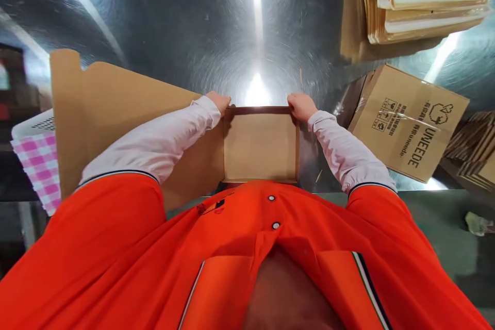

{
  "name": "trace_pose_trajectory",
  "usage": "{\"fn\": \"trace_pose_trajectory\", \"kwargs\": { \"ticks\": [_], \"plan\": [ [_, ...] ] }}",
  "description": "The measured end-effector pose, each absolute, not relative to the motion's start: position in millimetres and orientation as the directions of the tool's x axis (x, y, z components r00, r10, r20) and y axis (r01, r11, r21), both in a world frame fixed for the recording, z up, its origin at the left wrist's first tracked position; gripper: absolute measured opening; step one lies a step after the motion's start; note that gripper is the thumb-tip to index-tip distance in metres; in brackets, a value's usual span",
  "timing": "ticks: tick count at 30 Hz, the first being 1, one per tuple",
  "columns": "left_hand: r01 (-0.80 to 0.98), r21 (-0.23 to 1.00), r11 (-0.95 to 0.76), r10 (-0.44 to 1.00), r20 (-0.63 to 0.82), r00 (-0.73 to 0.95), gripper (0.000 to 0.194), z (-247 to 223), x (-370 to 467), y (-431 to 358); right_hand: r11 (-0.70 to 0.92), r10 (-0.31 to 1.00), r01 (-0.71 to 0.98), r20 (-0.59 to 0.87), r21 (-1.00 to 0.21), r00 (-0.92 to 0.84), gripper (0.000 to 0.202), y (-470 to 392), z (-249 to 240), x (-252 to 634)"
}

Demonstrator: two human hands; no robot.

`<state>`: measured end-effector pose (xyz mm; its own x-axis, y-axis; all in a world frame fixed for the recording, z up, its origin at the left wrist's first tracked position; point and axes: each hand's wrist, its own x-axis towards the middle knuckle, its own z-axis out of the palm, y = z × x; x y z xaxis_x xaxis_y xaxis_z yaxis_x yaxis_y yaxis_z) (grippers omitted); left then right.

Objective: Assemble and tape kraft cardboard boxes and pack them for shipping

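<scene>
In front of my body lies a cardboard box (261, 144), its tray part folded up with low walls and nothing inside. Its long lid flap (127, 103) spreads out flat to the left, under my left forearm. My left hand (219, 101) is closed at the far left corner of the box, fingers mostly hidden behind the wall. At the far right corner my right hand (302, 106) grips the wall, its fingers curled over the edge.
A printed carton (410, 121) sits tilted to the right, with stacked flat cardboard (474, 147) beyond it. Padded envelopes (436, 5) are piled at the back right. A white basket with pink checked cloth (38, 165) stands left. The metal table (174, 26) is shiny.
</scene>
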<state>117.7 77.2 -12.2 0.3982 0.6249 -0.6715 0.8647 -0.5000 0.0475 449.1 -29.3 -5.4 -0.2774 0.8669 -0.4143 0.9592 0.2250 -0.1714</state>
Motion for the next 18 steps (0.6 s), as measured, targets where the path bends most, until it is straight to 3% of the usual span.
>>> {"fn": "trace_pose_trajectory", "kwargs": {
  "ticks": [4, 10, 13, 18],
  "plan": [
    [0.886, -0.018, -0.464, 0.703, -0.616, 0.356, 0.051, -14, 116, 26, 0.29, 0.864, 0.954, -0.406, -0.079, -0.297, 0.046, -56, -6, 440],
    [0.895, 0.036, -0.445, 0.673, -0.646, 0.361, 0.066, -12, 113, 13, 0.417, 0.806, 0.902, -0.413, -0.111, -0.424, 0.046, -65, -6, 444],
    [0.9, 0.09, -0.426, 0.624, -0.691, 0.364, 0.058, -12, 107, 35, 0.47, 0.767, 0.867, -0.408, -0.167, -0.495, 0.042, -57, -7, 454],
    [0.861, 0.147, -0.487, 0.536, -0.728, 0.427, 0.049, -15, 105, 68, 0.36, 0.775, 0.904, -0.466, -0.231, -0.428, 0.041, -37, -13, 457]
  ]
}}
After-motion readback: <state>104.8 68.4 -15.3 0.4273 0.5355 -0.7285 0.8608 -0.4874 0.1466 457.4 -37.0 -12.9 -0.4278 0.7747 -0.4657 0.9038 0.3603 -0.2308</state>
